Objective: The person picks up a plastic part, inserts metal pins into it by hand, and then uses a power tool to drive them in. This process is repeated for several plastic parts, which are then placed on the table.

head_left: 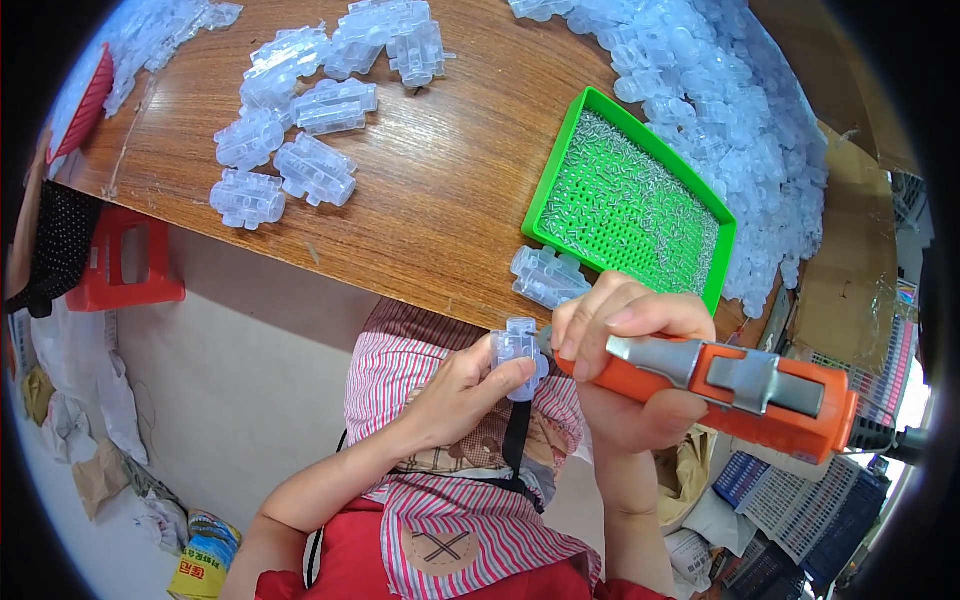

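Pinched between the thumb and fingers of my left hand [468, 388] is a clear plastic part [518, 345], held over my lap just off the table's front edge. My right hand [635, 335] is wrapped round an orange electric screwdriver [735, 395] with a grey metal lever along its body. The tool's tip meets the right side of the held part; the exact contact is hidden by my fingers. Another clear plastic part [549, 277] lies on the table just beyond my hands. Close by stands a green tray [545, 195] with many small silver screws [640, 190] spread in it.
Several clear plastic parts [318, 168] lie loosely grouped on the wooden table [450, 170]. A large heap of them [700, 90] covers the far right. At the left are a red basket [85, 105], a red stool [130, 260] and another person's dark dotted clothing [60, 240].
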Demonstrator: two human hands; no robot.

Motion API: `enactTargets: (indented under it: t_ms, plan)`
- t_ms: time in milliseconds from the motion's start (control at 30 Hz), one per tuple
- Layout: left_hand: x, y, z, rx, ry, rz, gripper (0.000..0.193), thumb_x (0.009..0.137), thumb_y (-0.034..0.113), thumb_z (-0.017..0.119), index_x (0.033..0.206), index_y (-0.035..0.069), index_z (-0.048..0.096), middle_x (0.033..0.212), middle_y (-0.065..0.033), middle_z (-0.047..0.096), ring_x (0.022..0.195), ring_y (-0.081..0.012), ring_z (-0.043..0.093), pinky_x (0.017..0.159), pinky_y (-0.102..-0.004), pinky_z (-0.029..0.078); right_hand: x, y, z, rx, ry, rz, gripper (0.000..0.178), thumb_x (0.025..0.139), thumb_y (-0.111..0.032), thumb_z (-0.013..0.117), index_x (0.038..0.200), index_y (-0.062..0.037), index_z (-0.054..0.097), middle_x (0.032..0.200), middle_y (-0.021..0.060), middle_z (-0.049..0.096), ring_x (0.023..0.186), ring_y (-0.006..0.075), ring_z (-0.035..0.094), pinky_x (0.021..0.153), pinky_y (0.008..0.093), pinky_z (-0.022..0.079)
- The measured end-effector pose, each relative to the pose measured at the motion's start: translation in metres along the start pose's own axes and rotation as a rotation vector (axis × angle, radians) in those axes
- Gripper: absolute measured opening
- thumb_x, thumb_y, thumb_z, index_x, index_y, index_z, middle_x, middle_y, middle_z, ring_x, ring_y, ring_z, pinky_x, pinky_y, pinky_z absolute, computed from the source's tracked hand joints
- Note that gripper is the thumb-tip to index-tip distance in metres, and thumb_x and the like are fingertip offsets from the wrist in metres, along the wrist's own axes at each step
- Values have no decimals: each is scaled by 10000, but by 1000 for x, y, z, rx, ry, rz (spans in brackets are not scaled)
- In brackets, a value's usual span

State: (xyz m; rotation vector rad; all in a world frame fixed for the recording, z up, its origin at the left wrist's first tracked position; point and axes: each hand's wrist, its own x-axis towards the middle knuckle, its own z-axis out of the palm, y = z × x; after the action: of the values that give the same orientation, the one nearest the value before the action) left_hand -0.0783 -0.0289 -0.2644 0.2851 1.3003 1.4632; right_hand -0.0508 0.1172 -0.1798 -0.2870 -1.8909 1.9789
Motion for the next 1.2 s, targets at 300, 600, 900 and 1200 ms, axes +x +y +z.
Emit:
enactTargets:
  t_ms: [300,600,900,1200]
  plan:
    - [1,-6,0,53,12,162,322,965,264,519,1140,-4,556,961,-94,634,885,-136,591,794,-315,484,-7,16,-1,98,-120,-153,634,771,-637,650,944,-49,488,645,71,544,626,192,492,578,325,429]
    - [4,-12,-2,52,-1,149,330,962,260,518,1167,4,549,967,-95,640,898,-128,594,809,-313,484,-11,14,4,35,-51,-155,676,731,-631,704,939,-4,562,655,60,541,616,170,508,551,308,429]
    - [-8,25,-5,175,9,12,383,943,329,569,1120,-10,587,890,-68,666,769,-115,589,706,-296,485,41,-25,-28,29,182,-217,814,836,-673,536,1247,8,364,595,38,480,552,137,480,548,273,441]
    - [13,87,-52,494,243,217,363,933,171,616,1159,-32,418,875,-78,665,705,-74,582,626,-245,484,57,-25,-88,-263,280,-202,520,897,-299,651,1263,8,448,1076,107,582,989,176,564,899,340,445]
